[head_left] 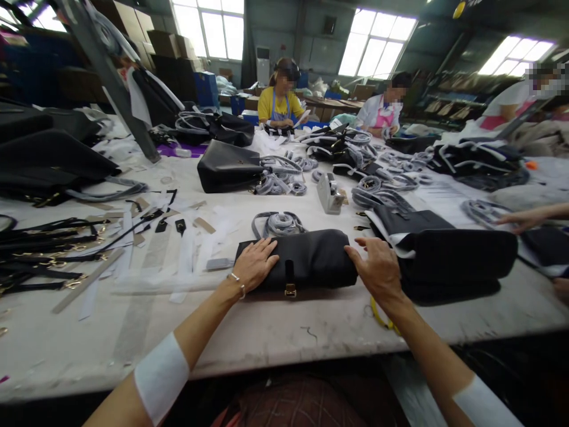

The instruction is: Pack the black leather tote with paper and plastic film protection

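left hand [255, 264] 1 | right hand [377, 270] 1 | tape dispenser [329, 193] 1 | people opposite [280, 105] [383, 110] [509, 104] 3

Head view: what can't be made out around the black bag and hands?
All head view.
- Black bag: both ends covered by the left hand and right hand.
- Yellow item: mostly behind the right wrist; unidentifiable.
- Co-worker's hand: arm cut off by the right edge.
- Gold clasp: too small to tell whether fastened.

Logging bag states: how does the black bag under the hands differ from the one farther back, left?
The near bag lies flat under the left hand and right hand; the far bag sits taller, untouched. The near bag shows a gold clasp; the far bag none visible. Both are black.
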`<state>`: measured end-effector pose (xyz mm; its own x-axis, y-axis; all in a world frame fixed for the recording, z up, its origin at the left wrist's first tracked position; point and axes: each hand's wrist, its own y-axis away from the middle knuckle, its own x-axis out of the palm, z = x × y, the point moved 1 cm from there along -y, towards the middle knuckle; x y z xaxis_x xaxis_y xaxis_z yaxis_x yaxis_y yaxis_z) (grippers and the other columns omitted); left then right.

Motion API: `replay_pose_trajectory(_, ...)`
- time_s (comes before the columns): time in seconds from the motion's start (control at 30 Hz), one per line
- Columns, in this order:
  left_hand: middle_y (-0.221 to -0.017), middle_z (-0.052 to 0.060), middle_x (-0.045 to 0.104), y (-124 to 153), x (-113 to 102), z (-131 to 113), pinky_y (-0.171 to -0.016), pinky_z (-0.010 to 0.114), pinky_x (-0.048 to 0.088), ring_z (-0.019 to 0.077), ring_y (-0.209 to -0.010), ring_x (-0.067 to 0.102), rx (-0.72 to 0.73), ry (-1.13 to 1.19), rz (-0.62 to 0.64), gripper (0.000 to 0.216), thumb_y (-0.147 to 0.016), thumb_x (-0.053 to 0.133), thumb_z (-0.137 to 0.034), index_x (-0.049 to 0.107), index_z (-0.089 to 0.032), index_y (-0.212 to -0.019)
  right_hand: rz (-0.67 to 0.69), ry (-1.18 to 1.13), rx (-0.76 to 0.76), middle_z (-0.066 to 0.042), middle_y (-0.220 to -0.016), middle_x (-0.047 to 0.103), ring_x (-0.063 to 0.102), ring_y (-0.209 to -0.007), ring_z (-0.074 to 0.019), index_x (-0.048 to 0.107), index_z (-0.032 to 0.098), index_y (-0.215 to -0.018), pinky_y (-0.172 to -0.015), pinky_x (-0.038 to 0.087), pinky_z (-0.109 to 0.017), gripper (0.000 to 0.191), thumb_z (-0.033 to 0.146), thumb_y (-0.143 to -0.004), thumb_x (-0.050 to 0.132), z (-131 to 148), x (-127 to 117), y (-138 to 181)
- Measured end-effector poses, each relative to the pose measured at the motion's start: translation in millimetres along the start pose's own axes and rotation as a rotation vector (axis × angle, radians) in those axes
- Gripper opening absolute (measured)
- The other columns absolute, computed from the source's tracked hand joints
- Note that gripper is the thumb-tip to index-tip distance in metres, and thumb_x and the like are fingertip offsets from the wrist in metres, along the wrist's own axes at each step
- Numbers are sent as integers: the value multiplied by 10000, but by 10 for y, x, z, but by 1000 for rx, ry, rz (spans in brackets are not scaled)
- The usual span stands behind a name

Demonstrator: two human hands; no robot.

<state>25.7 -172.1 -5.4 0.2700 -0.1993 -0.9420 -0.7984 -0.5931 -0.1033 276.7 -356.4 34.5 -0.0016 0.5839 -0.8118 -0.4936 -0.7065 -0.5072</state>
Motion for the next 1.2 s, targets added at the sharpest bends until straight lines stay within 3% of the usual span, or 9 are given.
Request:
replay_pose_trajectory(0.17,-1478,87,384,-66,2,122,-1134,381,275,203,-1375,337,-21,91,59,509,-967,287,-406,435,-164,-1389,-50,-171,-102,-68,-837,646,589,-808,-216,627,200,-890,-793,440,-350,258,452,-855,586,180,-166,340)
replay_pose_trajectory(0.37,-1426,91,462,-82,23,118,-1117,361,314,204,-1320,422,-96,144,1,484,-946,304,-350,493,-139,-1339,75,-480,462,-35,-750,658,613,-692,-196,627,194,-846,-702,480,-334,392,564,-722,667,95,-42,386)
replay_pose_trajectory(0.47,-1341,105,551,-15,44,132,-1080,362,363,224,-1243,502,-189,148,-189,427,-929,350,-333,574,-147,-1241,134,-699,584,-39,-792,654,624,-726,-199,610,183,-893,-697,492,-327,455,562,-665,716,52,23,398)
replay_pose_trajectory(0.57,-1412,165,458,172,53,212,-1122,465,276,298,-1341,371,-393,85,-502,487,-879,470,-382,518,-112,-1281,231,-854,614,-48,-892,643,621,-687,-184,540,178,-1125,-595,501,-303,656,522,-613,764,32,109,418)
replay_pose_trajectory(0.7,-1329,230,512,500,62,372,-1064,499,348,340,-1283,438,-695,318,-527,705,-807,561,-502,412,-75,-1348,398,-789,505,-48,-877,663,607,-658,-175,582,182,-1086,-541,476,-280,561,521,-661,723,24,202,363)
replay_pose_trajectory(0.8,-1197,185,607,641,61,420,-995,451,432,300,-1137,570,-721,571,-464,676,-770,595,-550,471,-123,-1280,394,-675,449,-32,-773,668,623,-671,-187,613,179,-999,-612,489,-298,459,501,-683,699,78,203,211)
replay_pose_trajectory(0.97,-890,72,665,592,110,525,-796,412,542,210,-778,648,-796,937,-703,624,-669,704,-530,532,-138,-1123,289,-534,270,-5,-729,668,627,-679,-189,521,175,-1248,-649,475,-293,591,397,-718,656,439,76,-210)
replay_pose_trajectory(1.1,-784,33,645,441,122,776,-772,396,554,174,-698,627,-886,1146,-850,411,-696,690,-429,595,-126,-957,152,-472,-167,-83,-1091,639,607,-954,-259,341,216,-1421,-841,482,-384,810,303,-692,686,773,57,-493)
replay_pose_trajectory(1.2,-743,36,643,371,124,976,-777,407,559,190,-707,647,-941,1181,-878,328,-719,663,-337,604,-118,-955,-13,-443,-248,-132,-1275,525,508,-1147,-301,375,214,-1383,-965,430,-448,771,249,-688,705,886,195,-571)
